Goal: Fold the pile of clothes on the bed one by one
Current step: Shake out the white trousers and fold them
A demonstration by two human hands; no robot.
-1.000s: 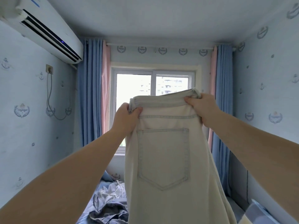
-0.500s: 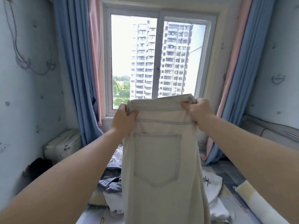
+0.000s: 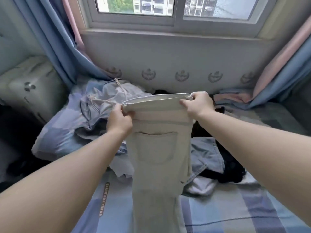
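A pair of pale beige jeans [image 3: 158,158] hangs lengthwise in front of me, folded leg on leg, back pocket facing me. My left hand [image 3: 118,121] pinches the left end of the waistband. My right hand [image 3: 199,103] grips the right end. The legs drop down past the bottom of the view over the bed [image 3: 235,209]. Behind the jeans lies the pile of clothes [image 3: 107,100]: a light grey-blue garment with a drawstring, a light denim piece [image 3: 204,153], a black garment [image 3: 232,167] and white cloth [image 3: 200,185].
The bed has a blue, grey and white checked sheet. A blue-checked pillow [image 3: 57,132] lies at the left. A pale case [image 3: 28,86] stands at the far left. Blue and pink curtains [image 3: 55,41] hang either side of the window [image 3: 168,12].
My view has tipped down from the ceiling and window to the bed. Both hands have kept their hold on the waistband and lowered the jeans toward the bed.
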